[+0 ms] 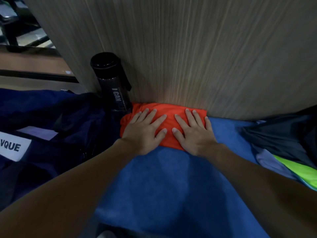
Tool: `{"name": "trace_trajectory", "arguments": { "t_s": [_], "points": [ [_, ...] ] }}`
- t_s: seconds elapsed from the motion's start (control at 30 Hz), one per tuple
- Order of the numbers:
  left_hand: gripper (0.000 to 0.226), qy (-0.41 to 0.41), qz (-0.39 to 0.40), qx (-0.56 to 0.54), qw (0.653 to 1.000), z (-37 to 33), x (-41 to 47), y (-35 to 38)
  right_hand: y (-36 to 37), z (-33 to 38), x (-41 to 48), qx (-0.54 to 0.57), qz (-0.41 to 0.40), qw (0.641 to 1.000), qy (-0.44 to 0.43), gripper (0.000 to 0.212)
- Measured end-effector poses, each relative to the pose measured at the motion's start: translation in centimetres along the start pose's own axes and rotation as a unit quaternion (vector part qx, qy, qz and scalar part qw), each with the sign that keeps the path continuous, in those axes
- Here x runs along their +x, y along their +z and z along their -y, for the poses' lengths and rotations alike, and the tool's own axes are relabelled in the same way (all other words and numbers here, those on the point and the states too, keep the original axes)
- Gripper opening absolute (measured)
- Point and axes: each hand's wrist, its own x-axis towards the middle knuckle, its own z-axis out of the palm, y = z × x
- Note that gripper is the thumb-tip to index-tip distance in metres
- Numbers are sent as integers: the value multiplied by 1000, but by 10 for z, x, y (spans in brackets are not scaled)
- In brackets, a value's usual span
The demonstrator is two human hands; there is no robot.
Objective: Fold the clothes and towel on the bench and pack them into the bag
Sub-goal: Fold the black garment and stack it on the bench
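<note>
Folded orange garment (pixel 169 107) is pressed flat by left hand (pixel 145 132) and right hand (pixel 193 134), fingers spread, likely to set creases; blue towel (pixel 171 186) underneath, bag (pixel 51 114) beside.

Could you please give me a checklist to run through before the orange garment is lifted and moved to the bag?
1. Orange garment folded into a compact bundle: ok.
2. Grip for lifting: not ok; left hand and right hand lie flat on it, fingers straight.
3. Navy bag mouth open: cannot tell.
4. Black bottle clear of the garment's left edge: not ok, it stands right beside it.
5. Blue towel underneath folded: not ok, it lies spread.
6. Dark clothes on the right folded: not ok, crumpled.
</note>
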Motion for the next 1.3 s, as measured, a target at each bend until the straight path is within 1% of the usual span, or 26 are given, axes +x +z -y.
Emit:
{"name": "trace_trajectory", "arguments": {
  "t_s": [0.13, 0.2, 0.23, 0.27, 0.37, 0.4, 0.47, 0.5, 0.57, 0.6, 0.63, 0.73, 0.8, 0.87, 0.93, 1.0, 1.03, 1.07, 1.1, 1.13, 1.2, 1.23, 1.27, 1.3],
  "points": [
    [62, -33, 57, -24, 998, -10, 4, -18, -9, -9, -15, -6, 27, 1000, 7, 65],
    [61, -51, 38, -59, 996, -26, 4, -32, -17, -16, -28, -29, 48, 998, -5, 64],
    [59, -49, 12, -74, 996, -38, 6, -39, -23, -21, -35, -31, 37, 999, -14, 63],
    [58, -39, -11, -79, 996, -51, 8, -46, -30, -28, -44, -26, 10, 999, -19, 61],
    [60, 15, -62, -62, 996, -101, 22, -71, -58, -60, -77, -24, -126, 992, -4, 56],
    [55, 30, -72, -66, 995, -120, 28, -79, -66, -77, -88, -35, -159, 987, 8, 55],
    [40, 50, -82, -98, 991, -160, 39, -91, -83, -117, -114, -59, -203, 977, 41, 44],
    [37, 61, -85, -119, 987, -181, 44, -95, -91, -138, -127, -75, -222, 970, 65, 37],
    [38, 78, -86, -164, 980, -223, 52, -101, -106, -181, -157, -113, -260, 951, 122, 28],
    [42, 84, -82, -196, 974, -243, 55, -103, -111, -200, -171, -132, -264, 944, 151, 29],
    [42, 89, -76, -230, 966, -262, 57, -103, -115, -217, -184, -143, -249, 941, 176, 32],
    [27, 99, -45, -289, 951, -315, 67, -99, -119, -252, -217, -150, -145, 950, 233, 47],
    [33, 113, -33, -293, 949, -342, 73, -92, -113, -269, -231, -130, -87, 958, 239, 53],
    [43, 111, -6, -287, 952, -358, 80, -83, -107, -279, -239, -116, -66, 965, 226, 49],
    [43, 91, 17, -279, 956, -366, 85, -73, -103, -285, -241, -124, -78, 968, 205, 36],
    [33, 67, 12, -275, 959, -368, 88, -64, -99, -288, -238, -143, -102, 968, 178, 21],
    [28, 57, 3, -280, 958, -368, 89, -62, -98, -291, -236, -151, -130, 965, 173, 15],
    [21, 50, -4, -289, 956, -368, 89, -61, -97, -295, -234, -150, -166, 957, 183, 14],
    [21, 45, -12, -297, 954, -368, 89, -61, -97, -299, -232, -145, -197, 947, 206, 18],
    [22, 43, -20, -302, 952, -369, 90, -62, -98, -303, -232, -128, -211, 940, 237, 27],
    [20, 54, -42, -308, 949, -370, 90, -65, -101, -313, -233, -75, -201, 927, 308, 52],
    [19, 64, -56, -315, 945, -371, 90, -67, -103, -318, -235, -54, -187, 919, 344, 58],
    [16, 75, -73, -326, 940, -372, 89, -70, -104, -324, -236, -47, -175, 912, 367, 58],
    [14, 88, -90, -335, 934, -371, 87, -74, -106, -327, -238, -50, -173, 909, 376, 50]
  ]
}}
